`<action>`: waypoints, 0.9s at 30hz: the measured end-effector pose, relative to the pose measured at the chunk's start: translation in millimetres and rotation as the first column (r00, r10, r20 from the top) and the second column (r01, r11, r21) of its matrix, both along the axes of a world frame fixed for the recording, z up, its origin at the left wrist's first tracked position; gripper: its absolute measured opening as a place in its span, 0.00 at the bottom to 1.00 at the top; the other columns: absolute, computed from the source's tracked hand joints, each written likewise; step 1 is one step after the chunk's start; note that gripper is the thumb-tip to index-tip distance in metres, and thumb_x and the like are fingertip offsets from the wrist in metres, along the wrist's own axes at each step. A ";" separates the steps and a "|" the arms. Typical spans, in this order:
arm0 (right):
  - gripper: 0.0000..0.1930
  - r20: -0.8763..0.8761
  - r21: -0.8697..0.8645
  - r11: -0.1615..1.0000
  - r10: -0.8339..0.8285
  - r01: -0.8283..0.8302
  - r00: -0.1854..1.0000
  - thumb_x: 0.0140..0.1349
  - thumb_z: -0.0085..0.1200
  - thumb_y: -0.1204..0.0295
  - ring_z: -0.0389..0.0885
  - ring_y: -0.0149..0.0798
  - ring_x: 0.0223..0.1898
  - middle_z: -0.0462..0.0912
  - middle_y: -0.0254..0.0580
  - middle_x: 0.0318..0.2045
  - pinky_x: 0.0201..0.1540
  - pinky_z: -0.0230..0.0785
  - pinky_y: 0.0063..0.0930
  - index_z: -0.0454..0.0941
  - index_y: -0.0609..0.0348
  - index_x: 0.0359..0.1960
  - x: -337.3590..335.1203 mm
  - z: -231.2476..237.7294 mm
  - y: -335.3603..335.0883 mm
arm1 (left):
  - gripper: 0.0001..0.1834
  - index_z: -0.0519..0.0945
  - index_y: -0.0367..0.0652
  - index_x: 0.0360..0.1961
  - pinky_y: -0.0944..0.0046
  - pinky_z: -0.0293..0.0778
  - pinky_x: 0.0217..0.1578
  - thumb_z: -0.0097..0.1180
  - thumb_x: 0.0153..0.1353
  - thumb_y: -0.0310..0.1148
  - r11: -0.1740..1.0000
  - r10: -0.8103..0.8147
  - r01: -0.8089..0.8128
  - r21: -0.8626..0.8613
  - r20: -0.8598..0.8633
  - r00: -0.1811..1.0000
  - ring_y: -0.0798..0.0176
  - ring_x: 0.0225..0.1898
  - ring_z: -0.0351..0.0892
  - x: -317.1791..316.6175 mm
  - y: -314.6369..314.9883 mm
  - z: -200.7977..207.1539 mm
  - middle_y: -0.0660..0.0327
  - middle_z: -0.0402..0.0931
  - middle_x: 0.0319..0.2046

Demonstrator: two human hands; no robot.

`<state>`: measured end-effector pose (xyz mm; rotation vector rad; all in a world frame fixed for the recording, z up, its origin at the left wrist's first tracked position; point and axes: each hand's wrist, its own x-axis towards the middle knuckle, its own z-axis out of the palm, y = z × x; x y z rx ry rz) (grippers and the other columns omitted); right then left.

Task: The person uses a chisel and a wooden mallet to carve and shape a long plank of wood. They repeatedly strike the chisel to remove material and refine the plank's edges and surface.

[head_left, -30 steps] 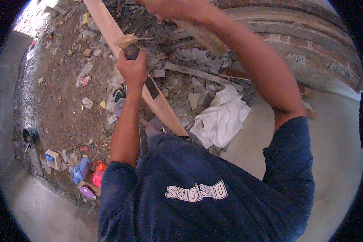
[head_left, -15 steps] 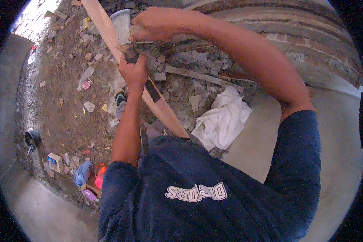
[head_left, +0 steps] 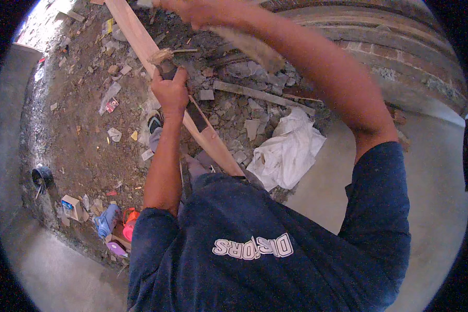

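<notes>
A long pale wooden plank runs diagonally from the top left down to my waist. My left hand is closed round a dark, chisel-like tool against the plank, its frayed, straw-coloured wooden end showing above my thumb. Below that hand a dark strip lies along the plank; whether it is blade or slot I cannot tell. My right hand, smeared by motion at the top edge, is closed on a tool with a pale end. Under that forearm shows a blurred tan piece, perhaps its handle.
A white cloth or sack lies right of the plank, near a thin wooden strip. Rubble covers the dirt floor. Curved-looking steps rise at upper right. A blue bottle, a small box and a black pot lie left.
My right hand has lifted up and away from the plank, taking the pale tool toward the top edge. The left hand keeps its grip in nearly the same place.
</notes>
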<state>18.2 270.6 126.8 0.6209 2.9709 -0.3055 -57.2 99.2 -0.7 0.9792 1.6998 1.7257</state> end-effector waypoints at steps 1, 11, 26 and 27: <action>0.15 0.050 -0.065 0.996 -0.059 0.062 0.997 0.65 0.53 0.61 0.85 0.52 0.27 0.84 0.49 0.26 0.33 0.79 0.44 0.81 0.50 0.50 6.9 7.4 -20.5 | 0.12 0.79 0.37 0.38 0.66 0.72 0.27 0.63 0.53 0.28 1.000 -0.002 0.002 0.010 0.010 1.000 0.71 0.24 0.77 4.0 -1.3 7.0 0.63 0.80 0.25; 0.21 -0.493 0.076 0.995 -0.023 0.070 0.869 0.73 0.44 0.59 0.83 0.58 0.45 0.83 0.64 0.40 0.45 0.73 0.49 0.79 0.69 0.45 9.6 57.7 -17.6 | 0.16 0.80 0.36 0.43 0.59 0.76 0.39 0.66 0.55 0.31 0.994 -0.092 0.088 0.064 0.050 0.995 0.60 0.33 0.81 9.6 -16.2 5.1 0.59 0.83 0.34; 0.24 -0.458 -0.158 0.966 -0.254 0.203 0.852 0.72 0.45 0.55 0.81 0.63 0.40 0.83 0.63 0.34 0.44 0.71 0.54 0.79 0.70 0.43 26.0 72.5 -37.8 | 0.14 0.79 0.36 0.40 0.61 0.76 0.29 0.66 0.55 0.30 0.995 -0.060 0.072 -0.063 0.170 0.984 0.62 0.26 0.80 -3.0 -8.8 8.1 0.59 0.81 0.29; 0.23 -0.486 -0.106 0.974 -0.227 0.200 0.844 0.72 0.45 0.56 0.81 0.63 0.40 0.82 0.63 0.34 0.44 0.71 0.54 0.78 0.70 0.42 23.2 72.7 -31.4 | 0.14 0.79 0.36 0.40 0.61 0.76 0.29 0.66 0.55 0.30 0.998 -0.066 0.067 -0.006 0.128 0.990 0.63 0.26 0.80 -1.2 -8.7 7.4 0.59 0.81 0.28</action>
